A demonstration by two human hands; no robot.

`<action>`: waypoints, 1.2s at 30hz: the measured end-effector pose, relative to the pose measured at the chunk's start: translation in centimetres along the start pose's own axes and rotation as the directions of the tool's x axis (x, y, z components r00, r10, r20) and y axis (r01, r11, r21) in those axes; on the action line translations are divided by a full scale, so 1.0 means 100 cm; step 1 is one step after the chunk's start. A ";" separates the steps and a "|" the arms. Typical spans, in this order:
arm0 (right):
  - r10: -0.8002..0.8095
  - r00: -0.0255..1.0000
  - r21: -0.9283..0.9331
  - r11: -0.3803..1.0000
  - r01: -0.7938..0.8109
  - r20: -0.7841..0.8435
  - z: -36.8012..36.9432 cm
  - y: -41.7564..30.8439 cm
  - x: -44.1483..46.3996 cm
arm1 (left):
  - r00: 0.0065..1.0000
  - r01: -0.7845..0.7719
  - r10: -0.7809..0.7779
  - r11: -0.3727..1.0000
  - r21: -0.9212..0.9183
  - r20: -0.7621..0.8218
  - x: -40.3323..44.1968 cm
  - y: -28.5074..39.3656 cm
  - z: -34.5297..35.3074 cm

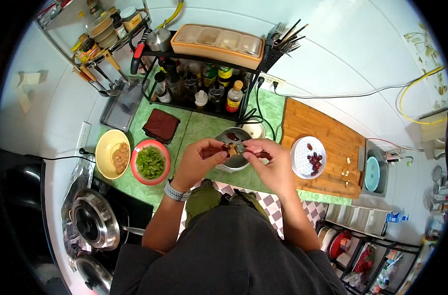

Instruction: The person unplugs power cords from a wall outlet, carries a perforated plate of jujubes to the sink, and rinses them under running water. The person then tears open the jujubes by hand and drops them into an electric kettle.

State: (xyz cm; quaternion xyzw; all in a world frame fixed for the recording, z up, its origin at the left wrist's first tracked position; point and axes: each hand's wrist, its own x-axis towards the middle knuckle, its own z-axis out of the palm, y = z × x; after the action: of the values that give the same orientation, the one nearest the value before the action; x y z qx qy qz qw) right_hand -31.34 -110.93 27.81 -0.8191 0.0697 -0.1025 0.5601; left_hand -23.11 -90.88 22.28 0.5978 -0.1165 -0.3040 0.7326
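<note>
Pinched between the fingertips of my left hand (198, 161) and my right hand (269, 162) is a torn-open red date (232, 149), its tan flesh showing. Both hands are closed on it, over a metal pot (232, 169). Dark red date pieces (231, 136) lie inside the pot, partly hidden by my fingers. To the right, a white perforated plate (301, 153) holds several whole red dates (314, 161). It sits on a wooden cutting board (302, 120).
Left of the pot are a plate of chopped greens (150, 163), a yellow bowl (105, 152) with pale meat, and a folded brown cloth (161, 126). A seasoning rack (214, 110) stands behind. Small pale bits (346, 173) lie on the board, near a sink (376, 191).
</note>
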 end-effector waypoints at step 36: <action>-0.167 0.951 0.107 0.974 0.200 -0.259 0.009 -0.028 -0.033 | 0.943 -0.326 0.334 0.917 0.230 0.002 -0.011 0.041 0.044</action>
State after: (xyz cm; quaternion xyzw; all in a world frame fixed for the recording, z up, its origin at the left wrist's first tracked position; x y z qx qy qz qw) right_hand -34.37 -108.34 29.81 -0.7638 0.0559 -0.2604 0.5880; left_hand -25.07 -93.31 27.56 0.6550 -0.2357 -0.1495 0.7021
